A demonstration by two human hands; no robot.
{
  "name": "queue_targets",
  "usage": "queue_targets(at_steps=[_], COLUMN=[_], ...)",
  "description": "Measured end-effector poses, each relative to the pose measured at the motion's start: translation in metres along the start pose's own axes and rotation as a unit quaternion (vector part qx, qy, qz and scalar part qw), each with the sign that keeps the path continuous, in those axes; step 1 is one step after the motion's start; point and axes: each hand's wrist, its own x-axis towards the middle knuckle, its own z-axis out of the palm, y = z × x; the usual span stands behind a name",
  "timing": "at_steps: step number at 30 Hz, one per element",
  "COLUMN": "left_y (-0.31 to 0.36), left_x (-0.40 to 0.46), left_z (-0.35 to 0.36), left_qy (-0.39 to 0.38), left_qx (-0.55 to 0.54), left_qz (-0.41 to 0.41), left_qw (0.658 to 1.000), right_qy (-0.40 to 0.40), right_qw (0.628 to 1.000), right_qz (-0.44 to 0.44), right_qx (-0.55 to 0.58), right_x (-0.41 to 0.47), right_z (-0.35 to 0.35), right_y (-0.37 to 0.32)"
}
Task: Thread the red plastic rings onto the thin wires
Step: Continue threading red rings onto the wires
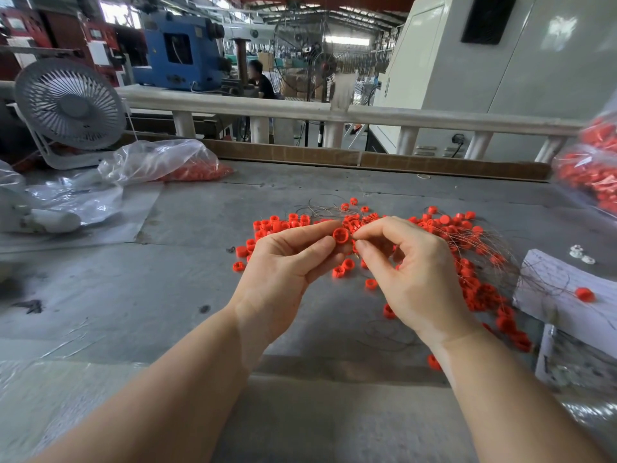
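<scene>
My left hand (287,262) pinches one red plastic ring (340,234) between thumb and forefinger, held up over the table. Close beside it, my right hand (410,272) pinches the end of a thin wire (356,241) with its thumb and forefinger tips almost touching the ring. Several loose red rings (444,225) lie scattered on the grey table (187,295) behind and under my hands. A bundle of thin wires (494,245) fans out to the right across the rings.
A clear bag of red rings (187,168) lies at the back left beside a small white fan (70,105). More bagged rings (591,175) sit at the far right. A white box (567,295) with one ring on it stands at the right.
</scene>
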Motion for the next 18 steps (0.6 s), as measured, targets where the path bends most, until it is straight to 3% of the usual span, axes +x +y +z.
queue_targets(at_steps=[8,18], left_y=[-0.0004,-0.0014], left_x=[0.0004,0.0008], left_z=[-0.0013,-0.0012], left_qy=[-0.006,-0.039], left_qx=[0.027,-0.019], left_qz=[-0.006,-0.013], left_qw=[1.000,0.999], right_qy=[-0.010,-0.043], right_qw=[0.998,0.969], right_qz=[0.025,0.135], right_qx=[0.057,0.204], right_x=[0.0006,0.0046], right_z=[-0.0016,-0.0034], right_y=[-0.0038,-0.0036])
